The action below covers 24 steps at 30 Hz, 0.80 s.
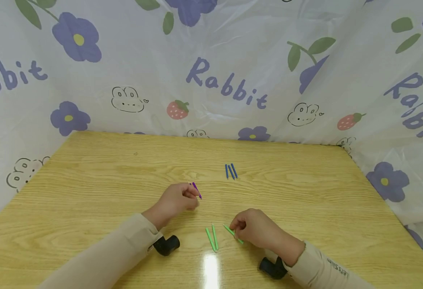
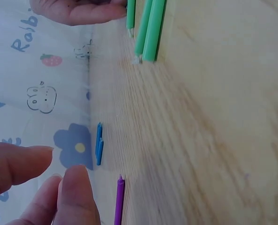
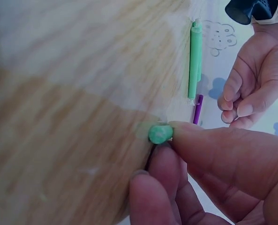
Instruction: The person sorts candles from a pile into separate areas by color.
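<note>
My right hand (image 1: 256,228) pinches a thin green candle (image 3: 161,133) between thumb and fingers, low at the tabletop. Just left of it, two more green candles (image 1: 211,239) lie side by side, wick ends showing in the left wrist view. My left hand (image 1: 178,198) hovers near a purple candle (image 1: 197,190), its thumb and fingertips apart with nothing between them. Part of a second purple piece shows behind the left fingers, mostly hidden. Farther back lie three blue candles (image 1: 231,171) close together.
The wooden table (image 1: 106,168) reaches back to a white curtain (image 1: 153,72) printed with flowers, rabbits and strawberries. Black wrist-worn devices, one at the left cuff (image 1: 166,245) and one at the right cuff (image 1: 272,268), sit close above the tabletop.
</note>
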Each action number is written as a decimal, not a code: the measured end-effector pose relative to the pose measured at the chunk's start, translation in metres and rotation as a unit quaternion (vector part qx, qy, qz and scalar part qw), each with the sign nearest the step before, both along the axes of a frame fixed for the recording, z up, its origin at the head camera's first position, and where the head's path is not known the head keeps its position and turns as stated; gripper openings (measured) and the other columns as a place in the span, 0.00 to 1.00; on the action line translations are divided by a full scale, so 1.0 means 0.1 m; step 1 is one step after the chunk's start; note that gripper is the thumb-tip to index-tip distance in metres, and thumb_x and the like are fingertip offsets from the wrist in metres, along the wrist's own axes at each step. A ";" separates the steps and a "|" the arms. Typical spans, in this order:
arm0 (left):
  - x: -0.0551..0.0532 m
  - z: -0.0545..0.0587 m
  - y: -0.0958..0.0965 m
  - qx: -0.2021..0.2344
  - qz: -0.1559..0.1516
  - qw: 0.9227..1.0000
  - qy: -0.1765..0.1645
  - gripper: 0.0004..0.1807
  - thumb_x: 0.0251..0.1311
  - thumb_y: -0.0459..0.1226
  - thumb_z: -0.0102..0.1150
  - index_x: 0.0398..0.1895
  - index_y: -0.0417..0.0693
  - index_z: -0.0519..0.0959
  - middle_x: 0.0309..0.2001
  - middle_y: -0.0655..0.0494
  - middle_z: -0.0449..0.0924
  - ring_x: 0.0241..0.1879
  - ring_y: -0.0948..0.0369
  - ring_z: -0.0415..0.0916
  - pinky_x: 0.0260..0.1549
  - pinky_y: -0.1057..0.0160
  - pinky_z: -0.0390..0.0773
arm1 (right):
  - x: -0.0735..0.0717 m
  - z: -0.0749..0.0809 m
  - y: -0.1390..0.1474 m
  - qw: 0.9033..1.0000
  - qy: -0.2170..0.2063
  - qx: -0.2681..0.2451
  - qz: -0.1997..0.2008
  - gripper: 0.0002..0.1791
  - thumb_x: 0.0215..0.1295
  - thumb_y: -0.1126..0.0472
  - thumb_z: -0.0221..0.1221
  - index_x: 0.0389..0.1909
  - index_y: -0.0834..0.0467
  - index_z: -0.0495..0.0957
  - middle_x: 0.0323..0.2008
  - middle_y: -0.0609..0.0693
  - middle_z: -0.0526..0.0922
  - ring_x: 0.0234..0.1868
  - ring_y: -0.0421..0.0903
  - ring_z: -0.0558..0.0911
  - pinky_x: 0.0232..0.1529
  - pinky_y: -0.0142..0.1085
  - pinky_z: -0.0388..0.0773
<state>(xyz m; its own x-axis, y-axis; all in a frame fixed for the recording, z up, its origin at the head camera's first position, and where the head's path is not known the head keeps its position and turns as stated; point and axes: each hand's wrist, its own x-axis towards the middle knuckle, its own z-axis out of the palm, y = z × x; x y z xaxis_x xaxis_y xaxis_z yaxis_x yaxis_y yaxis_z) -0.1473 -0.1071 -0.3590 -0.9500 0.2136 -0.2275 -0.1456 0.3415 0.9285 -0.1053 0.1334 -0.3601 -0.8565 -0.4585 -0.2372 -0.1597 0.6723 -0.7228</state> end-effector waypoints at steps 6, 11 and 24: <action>0.05 -0.01 0.04 0.011 -0.008 1.000 -0.007 0.14 0.50 0.23 0.59 0.42 0.29 0.77 0.32 0.49 0.75 0.29 0.60 0.74 0.35 0.61 0.80 | 0.00 0.00 0.00 1.000 0.001 0.000 0.000 0.07 0.59 0.73 0.59 0.35 0.62 0.83 0.26 0.46 0.81 0.26 0.41 0.74 0.24 0.32 0.70; 0.09 -0.03 0.07 0.006 -0.020 1.000 -0.004 0.13 0.49 0.24 0.60 0.40 0.29 0.77 0.30 0.49 0.76 0.28 0.60 0.75 0.34 0.61 0.80 | 0.00 0.01 0.00 1.000 0.001 0.000 0.002 0.07 0.59 0.73 0.59 0.35 0.62 0.83 0.26 0.46 0.81 0.26 0.41 0.74 0.24 0.32 0.70; 0.19 -0.10 0.10 -0.022 -0.026 0.999 -0.003 0.12 0.45 0.25 0.60 0.37 0.34 0.78 0.30 0.51 0.75 0.28 0.61 0.73 0.31 0.64 0.77 | -0.01 0.00 -0.01 1.000 0.005 0.000 0.002 0.06 0.59 0.73 0.59 0.34 0.62 0.83 0.25 0.46 0.80 0.25 0.41 0.74 0.24 0.32 0.70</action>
